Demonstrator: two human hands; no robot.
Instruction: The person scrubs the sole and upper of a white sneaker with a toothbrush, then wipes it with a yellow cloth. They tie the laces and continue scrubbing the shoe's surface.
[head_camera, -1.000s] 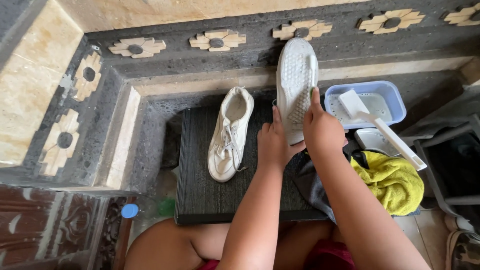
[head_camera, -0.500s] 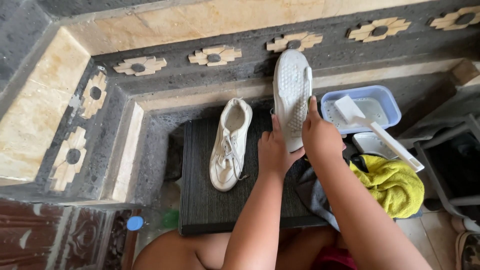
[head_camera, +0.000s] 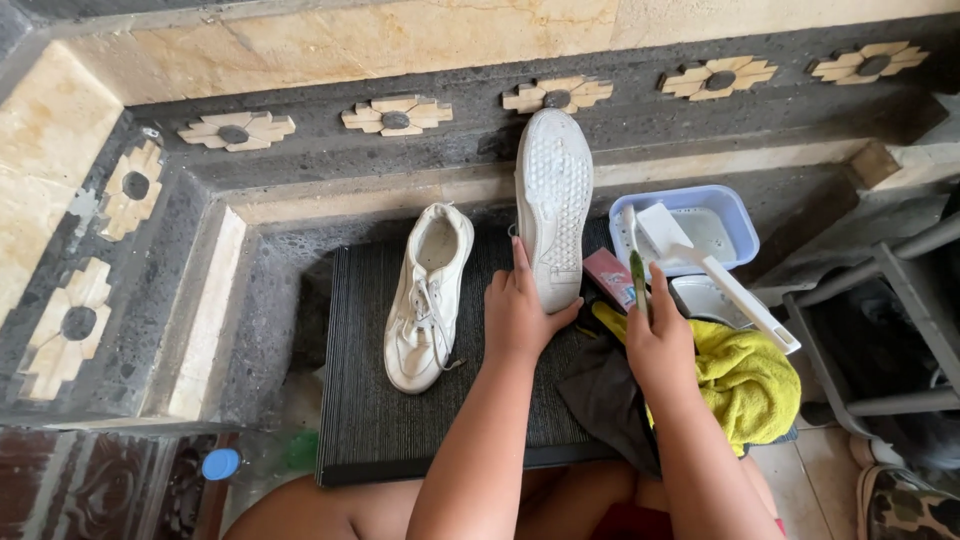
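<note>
On the dark ribbed mat (head_camera: 400, 420) lies one white shoe (head_camera: 428, 295). The left hand (head_camera: 520, 315) grips the upturned shoe (head_camera: 552, 205), sole up. The right hand (head_camera: 658, 340) closes around a green-handled brush (head_camera: 636, 272).

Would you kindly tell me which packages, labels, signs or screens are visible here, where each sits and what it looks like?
Small packet: flat pink-and-red rectangle lying on the dark mat, between the upturned white shoe and the right hand, in front of the blue tub.
No signs or screens are visible; no label on anything else can be made out.
</note>
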